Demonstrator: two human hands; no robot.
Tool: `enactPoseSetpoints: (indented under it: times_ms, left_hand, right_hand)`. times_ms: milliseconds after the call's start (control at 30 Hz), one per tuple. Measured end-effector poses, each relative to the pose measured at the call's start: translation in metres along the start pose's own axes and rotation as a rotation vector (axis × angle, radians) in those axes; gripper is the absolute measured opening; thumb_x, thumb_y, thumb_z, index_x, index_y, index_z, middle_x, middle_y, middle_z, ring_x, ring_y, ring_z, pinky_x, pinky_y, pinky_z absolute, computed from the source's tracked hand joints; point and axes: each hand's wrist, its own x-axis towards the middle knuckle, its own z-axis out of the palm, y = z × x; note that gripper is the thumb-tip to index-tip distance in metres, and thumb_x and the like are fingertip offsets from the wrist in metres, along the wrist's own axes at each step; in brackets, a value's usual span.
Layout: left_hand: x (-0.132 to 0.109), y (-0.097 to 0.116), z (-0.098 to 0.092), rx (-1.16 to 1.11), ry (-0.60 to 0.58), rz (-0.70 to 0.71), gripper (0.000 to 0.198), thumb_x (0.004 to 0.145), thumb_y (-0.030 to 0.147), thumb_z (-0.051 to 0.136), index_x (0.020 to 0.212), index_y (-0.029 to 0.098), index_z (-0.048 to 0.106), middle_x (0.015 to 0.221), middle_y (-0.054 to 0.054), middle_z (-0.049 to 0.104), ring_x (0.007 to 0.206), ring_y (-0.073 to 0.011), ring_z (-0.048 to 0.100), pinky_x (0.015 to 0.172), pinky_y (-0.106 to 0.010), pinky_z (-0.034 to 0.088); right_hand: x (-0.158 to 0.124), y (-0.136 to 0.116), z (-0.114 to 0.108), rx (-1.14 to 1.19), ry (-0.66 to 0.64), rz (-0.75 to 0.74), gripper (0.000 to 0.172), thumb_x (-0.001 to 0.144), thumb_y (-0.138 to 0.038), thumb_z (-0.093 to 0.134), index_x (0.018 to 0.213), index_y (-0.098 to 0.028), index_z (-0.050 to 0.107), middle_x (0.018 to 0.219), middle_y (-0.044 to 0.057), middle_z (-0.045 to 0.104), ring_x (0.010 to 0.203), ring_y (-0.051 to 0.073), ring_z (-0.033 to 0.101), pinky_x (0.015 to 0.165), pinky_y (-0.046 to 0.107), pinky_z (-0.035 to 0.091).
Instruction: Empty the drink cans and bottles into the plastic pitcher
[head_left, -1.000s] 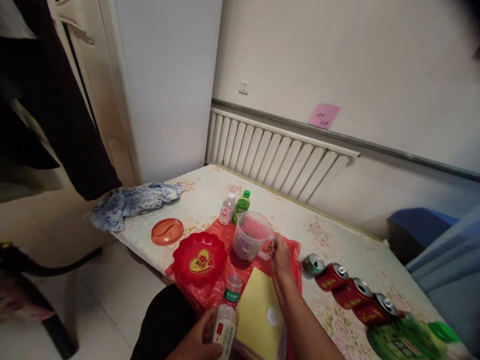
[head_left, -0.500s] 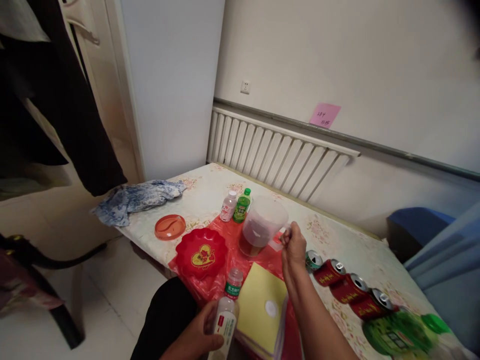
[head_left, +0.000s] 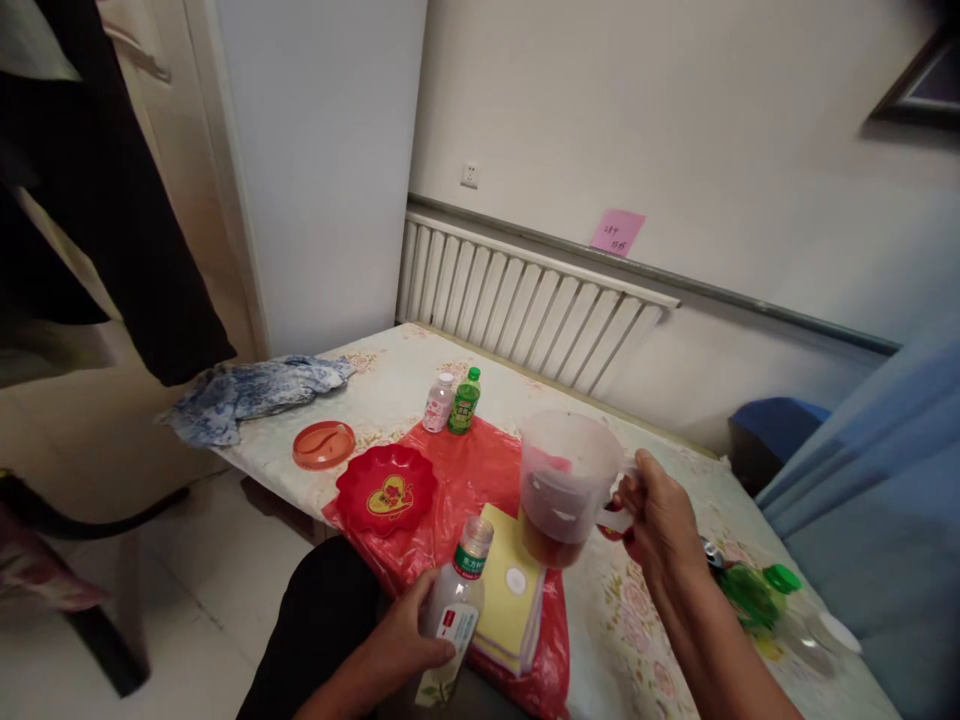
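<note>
My left hand (head_left: 411, 638) is closed around a clear plastic bottle (head_left: 456, 618) with a green band at its neck. No cap is on its mouth, and it leans a little to the right over the table's near edge. My right hand (head_left: 664, 515) grips the handle of a translucent measuring jug (head_left: 564, 485) holding reddish-brown liquid. The jug is raised to the right of the bottle, apart from it. Beneath the jug lies a yellow booklet (head_left: 504, 590) with a white round spot, on a red plastic sheet (head_left: 469, 480).
A red scalloped plate (head_left: 386, 490) and an orange lid (head_left: 322, 445) lie to the left. Behind stand a pink-labelled bottle (head_left: 439, 403) and a green bottle (head_left: 464, 402). Another green bottle (head_left: 754, 597) lies at right. A blue patterned cloth (head_left: 262, 393) covers the far-left corner.
My right hand has lifted the jug off the red sheet and brought it nearer and to the right. The bottle in my left hand has come up slightly. The view has shifted right.
</note>
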Motion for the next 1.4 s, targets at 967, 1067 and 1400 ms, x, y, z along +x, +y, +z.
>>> enactPoseSetpoints:
  times_ms: [967,1067,1400]
  left_hand:
    - [-0.017,0.039,0.045,0.501,0.032,0.201,0.062,0.066,0.017,0.068,0.126,0.023,0.053,0.129,-0.007,0.061,0.119,-0.0289,0.055,0.104,-0.04,0.041]
    - [-0.016,0.035,0.046,0.559,0.022,0.218,0.064,0.067,0.018,0.067,0.128,0.024,0.05,0.131,-0.007,0.059,0.12,-0.0277,0.054,0.106,-0.041,0.041]
    - [-0.014,0.035,0.051,0.59,-0.013,0.245,0.063,0.066,0.014,0.064,0.126,0.024,0.049,0.129,-0.006,0.059,0.12,-0.0264,0.055,0.105,-0.04,0.042]
  right_hand:
    - [-0.045,-0.074,-0.094,-0.762,-0.467,-0.122,0.051,0.084,-0.059,0.051,0.052,-0.022,0.037,0.051,-0.003,0.036,0.048,0.012,0.033,0.047,0.026,0.028]
    - [-0.05,-0.085,-0.089,-0.851,-0.514,-0.107,0.048,0.088,-0.056,0.044,0.054,-0.023,0.036,0.053,-0.003,0.034,0.05,0.013,0.035,0.049,0.027,0.03]
    - [-0.048,-0.095,-0.084,-1.043,-0.553,-0.188,0.046,0.089,-0.053,0.038,0.055,-0.023,0.029,0.054,-0.003,0.029,0.051,0.013,0.028,0.049,0.029,0.024]
